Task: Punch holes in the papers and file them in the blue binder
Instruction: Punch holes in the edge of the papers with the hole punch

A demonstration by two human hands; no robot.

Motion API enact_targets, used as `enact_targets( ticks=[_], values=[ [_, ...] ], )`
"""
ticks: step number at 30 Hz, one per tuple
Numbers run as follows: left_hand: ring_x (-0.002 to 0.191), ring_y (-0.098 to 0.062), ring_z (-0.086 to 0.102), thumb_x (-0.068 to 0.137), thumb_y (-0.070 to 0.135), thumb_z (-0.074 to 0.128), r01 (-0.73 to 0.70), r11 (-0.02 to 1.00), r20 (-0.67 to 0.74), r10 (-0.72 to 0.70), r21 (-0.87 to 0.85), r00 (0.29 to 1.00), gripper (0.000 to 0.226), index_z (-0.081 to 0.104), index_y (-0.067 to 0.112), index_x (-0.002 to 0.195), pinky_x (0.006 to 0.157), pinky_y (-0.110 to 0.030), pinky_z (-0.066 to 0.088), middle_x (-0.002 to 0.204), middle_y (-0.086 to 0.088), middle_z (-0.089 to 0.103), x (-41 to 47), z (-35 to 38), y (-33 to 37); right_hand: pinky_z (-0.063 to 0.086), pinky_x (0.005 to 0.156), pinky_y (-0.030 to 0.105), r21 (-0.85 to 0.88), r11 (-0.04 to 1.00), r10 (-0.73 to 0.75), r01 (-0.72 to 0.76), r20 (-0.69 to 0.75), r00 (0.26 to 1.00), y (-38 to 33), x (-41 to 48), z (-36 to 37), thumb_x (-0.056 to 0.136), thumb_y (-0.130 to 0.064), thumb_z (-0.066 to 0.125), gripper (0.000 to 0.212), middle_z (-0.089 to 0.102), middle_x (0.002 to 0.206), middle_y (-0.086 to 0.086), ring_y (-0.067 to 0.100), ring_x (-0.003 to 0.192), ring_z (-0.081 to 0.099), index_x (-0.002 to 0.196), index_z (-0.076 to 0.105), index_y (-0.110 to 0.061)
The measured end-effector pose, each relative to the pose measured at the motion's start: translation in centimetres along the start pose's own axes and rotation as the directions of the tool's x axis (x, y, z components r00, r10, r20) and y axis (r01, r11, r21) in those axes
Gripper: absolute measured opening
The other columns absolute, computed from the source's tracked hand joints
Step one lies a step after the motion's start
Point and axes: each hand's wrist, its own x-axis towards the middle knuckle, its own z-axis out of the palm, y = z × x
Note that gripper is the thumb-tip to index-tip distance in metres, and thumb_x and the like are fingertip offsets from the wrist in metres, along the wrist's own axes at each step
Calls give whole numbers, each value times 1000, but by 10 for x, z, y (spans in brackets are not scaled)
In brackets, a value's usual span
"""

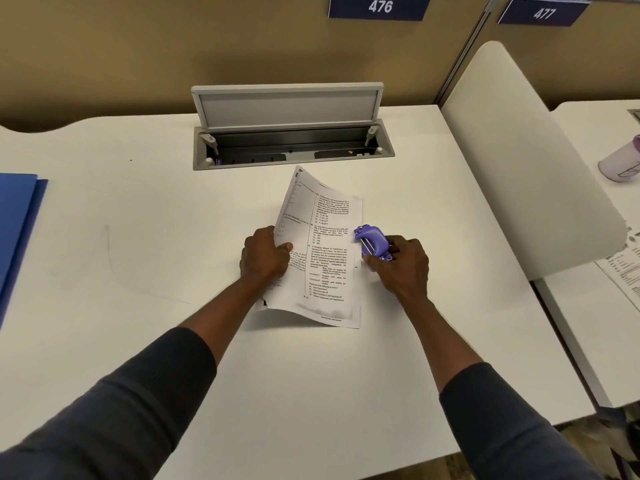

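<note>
A printed sheet of paper (325,258) lies curved on the white desk (138,271), its left side lifted. My left hand (265,254) grips that left edge, thumb on top of the page. A small purple hole punch (372,242) sits at the sheet's right edge, and my right hand (401,263) holds it with fingers curled around it. One punched hole (356,268) shows near the right margin, just below the punch. The blue binder (17,223) lies shut at the desk's far left, partly out of frame.
An open cable tray (291,147) with a raised grey lid is set in the desk behind the paper. A white divider (519,161) stands at the right. Beyond it lie a pale purple bottle (621,162) and more printed paper (623,271).
</note>
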Motion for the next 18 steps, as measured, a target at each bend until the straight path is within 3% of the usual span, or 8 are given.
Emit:
enact_targets(
  ticks=[4, 8, 10, 13, 16, 18],
  values=[
    [116, -42, 68, 96, 27, 73, -1, 1000, 3, 1, 8, 1000, 38, 68, 12, 131, 98, -49, 58, 131, -14, 73, -2, 2, 3, 41, 77, 29, 6, 1000, -3, 3, 13, 1000, 1, 2, 0, 72, -25, 91, 43, 67, 92, 1, 25, 103, 61, 112, 77, -19],
    [116, -42, 68, 96, 29, 73, 11, 1000, -3, -11, 20, 1000, 39, 68, 13, 131, 97, -48, 59, 131, -14, 73, -3, 0, 3, 39, 75, 28, 19, 1000, -8, 8, 3, 1000, -1, 1, -3, 73, -27, 92, 40, 59, 81, -11, 25, 99, 61, 109, 77, -18],
    [116, -42, 69, 96, 29, 74, 16, 1000, -4, -16, 11, 1000, 39, 68, 12, 131, 98, -49, 59, 131, -14, 73, -3, -1, 2, 40, 74, 28, 19, 1000, -19, 19, -2, 1000, -1, 0, -4, 71, -30, 90, 39, 61, 80, -9, 25, 98, 62, 105, 77, -16],
    [116, -42, 69, 96, 28, 73, 15, 1000, 13, -14, -6, 1000, 39, 68, 11, 131, 99, -52, 59, 132, -14, 73, -6, -2, 2, 42, 75, 29, -12, 1000, 15, -14, 22, 1000, 0, 1, -3, 72, -32, 90, 40, 69, 93, 2, 27, 104, 63, 106, 75, -17],
    [116, -41, 69, 97, 27, 73, 14, 1000, 15, -14, -12, 1000, 38, 68, 11, 131, 99, -51, 59, 131, -14, 73, -11, -2, 2, 50, 81, 37, -138, 988, 74, -68, 39, 996, -6, 0, -3, 69, -49, 91, 60, 64, 112, 5, 27, 115, 59, 119, 70, -25],
    [116, -41, 69, 97, 28, 72, 13, 1000, 12, -13, -21, 1000, 39, 67, 11, 131, 99, -51, 59, 132, -13, 73, -15, -1, 2, 48, 91, 43, -239, 971, -21, 20, -5, 1000, -10, -3, -1, 68, -50, 90, 73, 59, 121, 8, 31, 118, 55, 130, 65, -23]
  ],
)
